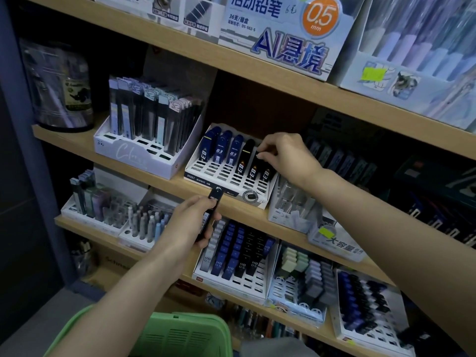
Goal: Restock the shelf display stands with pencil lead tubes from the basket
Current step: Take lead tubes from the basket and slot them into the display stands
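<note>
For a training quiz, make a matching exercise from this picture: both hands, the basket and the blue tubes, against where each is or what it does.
1 left hand
2 right hand
3 basket
4 blue tubes

A left side of the stand
B pinches a slotted tube
C bottom edge, green
D holds a loose tube

Pairs: 1-D, 2-B, 3-C, 4-A

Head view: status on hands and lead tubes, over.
Right hand pinches black lead tube in white slotted stand. Left hand grips second black tube. Nothing in the way.
</note>
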Demonstrator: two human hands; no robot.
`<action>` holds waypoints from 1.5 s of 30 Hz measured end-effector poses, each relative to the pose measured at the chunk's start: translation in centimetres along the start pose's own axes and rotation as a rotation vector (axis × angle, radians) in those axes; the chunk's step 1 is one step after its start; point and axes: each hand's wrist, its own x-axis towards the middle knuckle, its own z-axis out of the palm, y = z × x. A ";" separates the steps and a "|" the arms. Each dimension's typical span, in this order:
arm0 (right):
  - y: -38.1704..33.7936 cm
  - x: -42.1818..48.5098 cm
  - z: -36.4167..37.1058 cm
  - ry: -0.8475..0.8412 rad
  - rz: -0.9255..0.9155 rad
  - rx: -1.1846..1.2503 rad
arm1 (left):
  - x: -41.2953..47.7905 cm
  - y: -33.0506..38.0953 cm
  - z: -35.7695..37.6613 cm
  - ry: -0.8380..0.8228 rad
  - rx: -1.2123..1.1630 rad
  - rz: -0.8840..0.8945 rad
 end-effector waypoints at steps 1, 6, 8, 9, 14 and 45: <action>0.0 0.0 0.0 -0.014 0.007 -0.003 | 0.0 0.0 0.1 -0.007 0.000 -0.002; -1.9 -1.4 -0.3 0.086 0.010 -0.020 | -0.5 0.2 0.2 -0.055 0.072 0.065; -3.7 -2.7 -0.5 0.065 0.037 0.163 | -0.7 0.4 0.3 -0.104 0.124 0.136; -4.6 -3.3 -0.6 -0.013 0.052 0.241 | -0.6 0.5 0.4 -0.131 0.160 0.173; -5.8 -5.5 -0.8 -0.233 -0.042 0.269 | 0.3 0.6 0.6 -0.165 0.362 0.300; 1.3 -2.1 -1.7 0.036 0.084 0.051 | 4.3 -0.7 4.0 -0.057 1.327 0.852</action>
